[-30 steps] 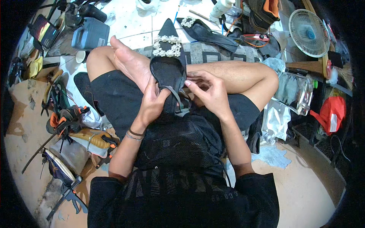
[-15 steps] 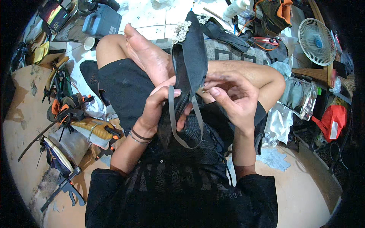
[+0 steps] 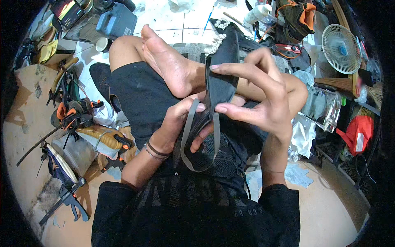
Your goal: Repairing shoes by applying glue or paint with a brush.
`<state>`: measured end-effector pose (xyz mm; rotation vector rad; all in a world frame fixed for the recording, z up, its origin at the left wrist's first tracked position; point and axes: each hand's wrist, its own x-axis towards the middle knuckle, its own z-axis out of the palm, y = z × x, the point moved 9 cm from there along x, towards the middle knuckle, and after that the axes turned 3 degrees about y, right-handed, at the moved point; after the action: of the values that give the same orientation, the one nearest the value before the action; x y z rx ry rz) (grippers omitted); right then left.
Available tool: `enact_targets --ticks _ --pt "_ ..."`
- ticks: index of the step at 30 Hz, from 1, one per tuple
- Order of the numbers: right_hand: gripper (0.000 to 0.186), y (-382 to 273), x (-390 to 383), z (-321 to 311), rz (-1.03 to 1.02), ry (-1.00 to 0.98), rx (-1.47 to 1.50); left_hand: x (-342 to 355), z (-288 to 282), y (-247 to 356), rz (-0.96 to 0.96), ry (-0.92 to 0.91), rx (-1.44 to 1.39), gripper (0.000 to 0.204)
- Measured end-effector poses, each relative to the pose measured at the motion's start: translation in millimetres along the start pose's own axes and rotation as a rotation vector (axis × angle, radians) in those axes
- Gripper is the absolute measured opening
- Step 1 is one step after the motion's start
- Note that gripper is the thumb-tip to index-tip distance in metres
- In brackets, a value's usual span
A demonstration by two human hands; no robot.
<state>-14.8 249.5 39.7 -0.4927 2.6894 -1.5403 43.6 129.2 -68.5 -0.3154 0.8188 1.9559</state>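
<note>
A black slingback shoe (image 3: 223, 84) with a pointed toe, a cluster of white beads (image 3: 215, 44) and a grey heel strap (image 3: 189, 153) is held toe away from me. My left hand (image 3: 181, 115) grips it near the heel end, thumb on the inside and fingers underneath. The strap hangs in a loop towards my lap. My right hand (image 3: 267, 92) is spread along the shoe's right side. Its index fingertip touches the upper by the opening, and its thumb tip lies near the strap's right end. A matching beaded shoe (image 3: 242, 39) lies beyond, partly hidden.
Clamped footwear (image 3: 101, 140) and a bar clamp (image 3: 68, 201) lie on the left. Behind stand a grey-blue jug (image 3: 117, 22), a white cup (image 3: 103, 44) and a white bottle (image 3: 258, 14). On the right are a fan (image 3: 340, 48), a clear container (image 3: 327, 111) and a red bag (image 3: 357, 131).
The shoe has shifted right and slightly down, turning its side more to view. My right hand has moved from near the strap's end onto the upper, its index finger stretching out.
</note>
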Motion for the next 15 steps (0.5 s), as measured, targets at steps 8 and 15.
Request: enact_targets --ticks 8,15 --pt "0.038 -2 14 23 -0.253 -0.469 -0.149 -9 -3 -28 -0.216 -0.139 0.025 0.028" --pt "0.031 20 7 40 -0.189 -0.705 0.167 -10 -18 -46 -0.337 -0.094 0.072 0.031"
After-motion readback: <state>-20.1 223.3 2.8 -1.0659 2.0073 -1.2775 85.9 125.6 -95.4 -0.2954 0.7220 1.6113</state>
